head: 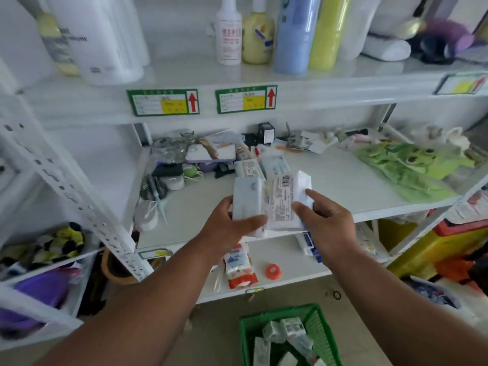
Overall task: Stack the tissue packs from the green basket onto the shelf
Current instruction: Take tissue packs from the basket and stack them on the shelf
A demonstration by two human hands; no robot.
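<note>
My left hand (pixel 232 223) grips a pale blue tissue pack (pixel 247 199) at the front of the middle shelf (pixel 343 191). Beside it, my right hand (pixel 324 217) holds a white tissue pack (pixel 286 196) with a printed label and barcode. The two packs touch side by side, just above the shelf's front edge. Two more tissue packs (pixel 264 166) lie behind them on the shelf. On the floor below stands the green basket (pixel 322 336) with several tissue packs (pixel 287 331) inside.
Clutter of glass jars (pixel 171 146), small boxes and brushes fills the shelf's back left. Green plush items (pixel 404 167) lie at the right. Bottles (pixel 229 33) stand on the upper shelf. A red and white pack (pixel 239 265) and an orange cap (pixel 273 271) lie on the lower shelf.
</note>
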